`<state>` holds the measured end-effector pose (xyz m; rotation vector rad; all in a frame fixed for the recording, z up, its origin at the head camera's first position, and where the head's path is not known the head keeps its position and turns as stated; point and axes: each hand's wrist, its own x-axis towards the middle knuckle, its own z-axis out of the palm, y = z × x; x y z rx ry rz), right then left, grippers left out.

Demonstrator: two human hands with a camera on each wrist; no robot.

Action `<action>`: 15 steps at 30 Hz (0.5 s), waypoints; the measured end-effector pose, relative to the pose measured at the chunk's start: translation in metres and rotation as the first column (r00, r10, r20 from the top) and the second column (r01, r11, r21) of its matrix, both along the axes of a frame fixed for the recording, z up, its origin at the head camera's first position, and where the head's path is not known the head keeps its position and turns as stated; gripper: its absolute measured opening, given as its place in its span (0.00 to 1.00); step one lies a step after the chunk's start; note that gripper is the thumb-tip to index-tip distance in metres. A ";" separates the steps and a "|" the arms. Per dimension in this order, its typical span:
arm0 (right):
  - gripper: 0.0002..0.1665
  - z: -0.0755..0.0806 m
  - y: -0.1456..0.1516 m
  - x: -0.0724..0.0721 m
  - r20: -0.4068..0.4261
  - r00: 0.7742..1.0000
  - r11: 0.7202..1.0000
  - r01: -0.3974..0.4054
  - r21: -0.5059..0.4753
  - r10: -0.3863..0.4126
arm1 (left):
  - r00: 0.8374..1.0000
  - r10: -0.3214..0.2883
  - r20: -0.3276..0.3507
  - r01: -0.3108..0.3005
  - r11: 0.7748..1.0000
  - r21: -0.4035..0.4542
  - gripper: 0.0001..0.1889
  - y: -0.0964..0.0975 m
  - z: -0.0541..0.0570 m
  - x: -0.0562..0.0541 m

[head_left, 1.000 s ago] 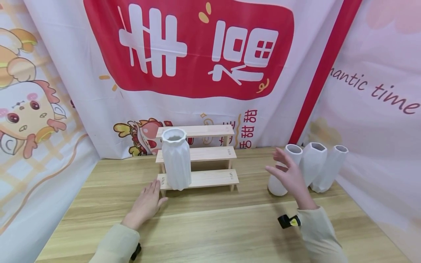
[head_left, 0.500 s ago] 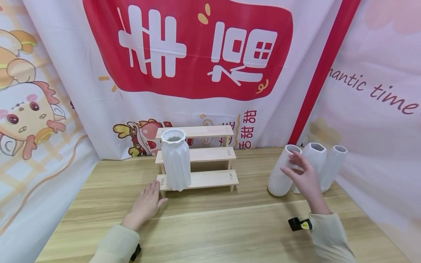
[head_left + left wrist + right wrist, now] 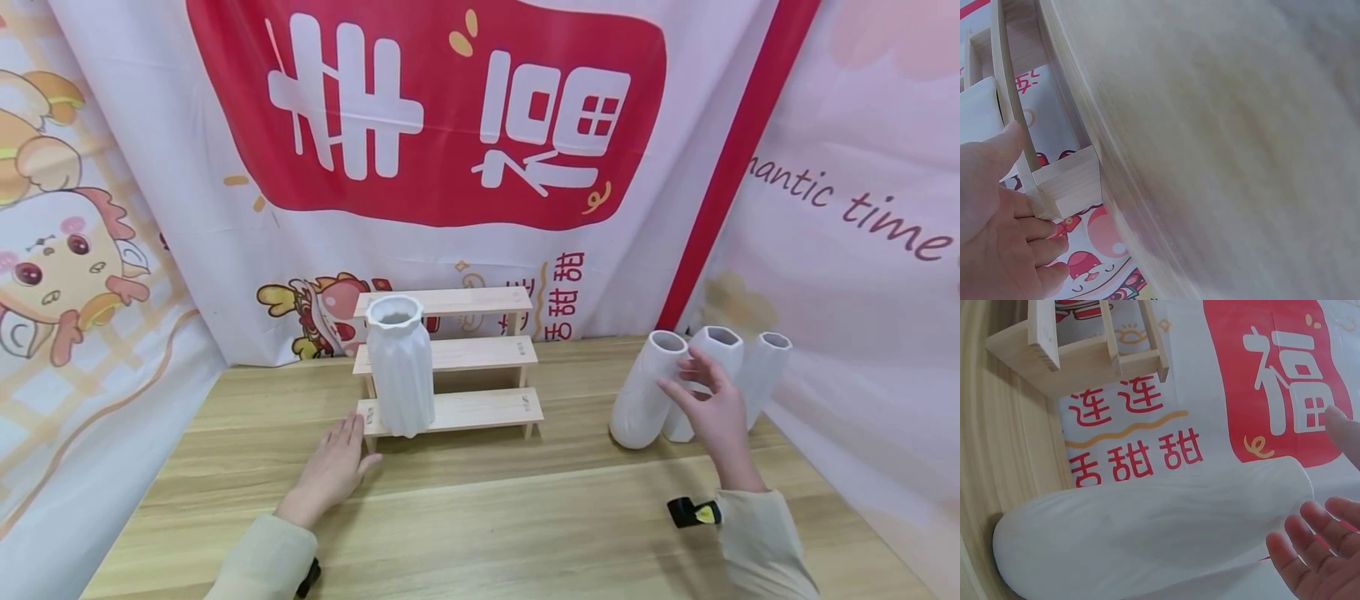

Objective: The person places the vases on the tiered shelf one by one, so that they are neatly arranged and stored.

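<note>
My left hand (image 3: 330,462) touches the left end of a three-tier wooden display stand (image 3: 487,408), fingers extended along the lowest shelf's corner. In the left wrist view its thumb (image 3: 1007,147) lies at the stand's edge, close to the end panel (image 3: 1069,184). A white fluted vase (image 3: 401,371) with a wavy rim is upright on the lowest shelf, toward its left. On the right, my right hand (image 3: 716,412), fingers spread and curved, is beside a smooth round white vase (image 3: 639,400). It partly covers an angular white vase (image 3: 722,346); the fingertips are near the round vase's upper end.
A third slim white vase (image 3: 771,367) stands farthest right, close to the printed side curtain (image 3: 855,275). The wooden table (image 3: 480,533) extends in front of the stand. Behind it hangs a white cloth backdrop (image 3: 600,275) with red lettering.
My right hand has moved right and slightly down, from across the round vase to in front of the angular one, uncovering the round vase. The left hand and fluted vase keep their places.
</note>
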<state>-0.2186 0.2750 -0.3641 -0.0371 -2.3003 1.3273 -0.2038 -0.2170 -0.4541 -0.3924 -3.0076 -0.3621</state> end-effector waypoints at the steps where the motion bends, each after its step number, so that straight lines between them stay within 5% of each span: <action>1: 0.39 0.000 0.001 0.000 0.005 1.000 1.000 0.003 -0.003 -0.003 | 1.000 0.000 -0.001 0.000 1.000 0.000 0.37 0.000 0.000 0.000; 15: 0.44 -0.006 0.009 -0.005 0.076 0.997 0.999 0.009 -0.033 -0.007 | 1.000 0.004 0.008 -0.004 1.000 -0.005 0.38 0.001 0.001 0.000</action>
